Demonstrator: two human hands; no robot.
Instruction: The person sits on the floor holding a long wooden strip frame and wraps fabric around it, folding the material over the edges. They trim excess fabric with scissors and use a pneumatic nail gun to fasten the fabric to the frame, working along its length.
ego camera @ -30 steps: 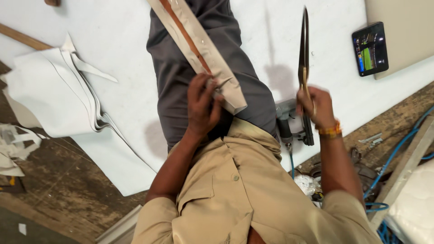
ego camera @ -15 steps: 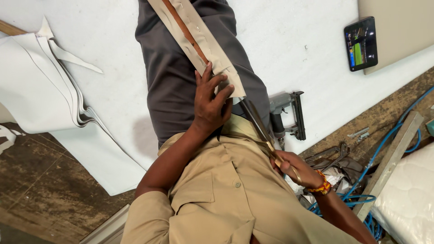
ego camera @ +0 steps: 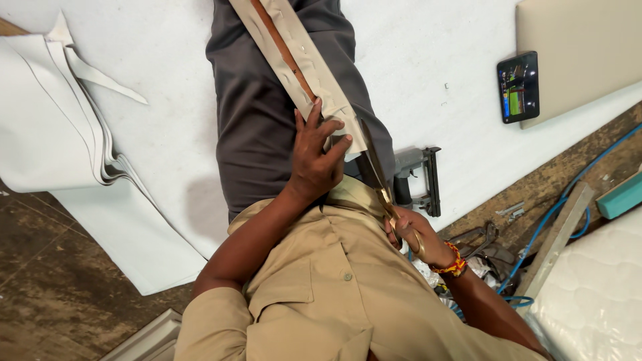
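A long wooden strip wrapped in beige fabric lies along my lap over grey trousers. My left hand presses down on the strip's near end, fingers spread over the fabric. My right hand grips the handles of large brass-handled scissors, whose blades point up to the fabric's near end beside my left fingers. Whether the blades are cutting the fabric is unclear.
A grey pneumatic staple gun lies right of my leg on the white sheet. A phone rests by a beige panel. Folded white material lies at left; blue hose, tools and a quilted mattress at right.
My right hand brought the scissors down from upright at the right side to the strip's near end. My left hand stayed on the fabric.
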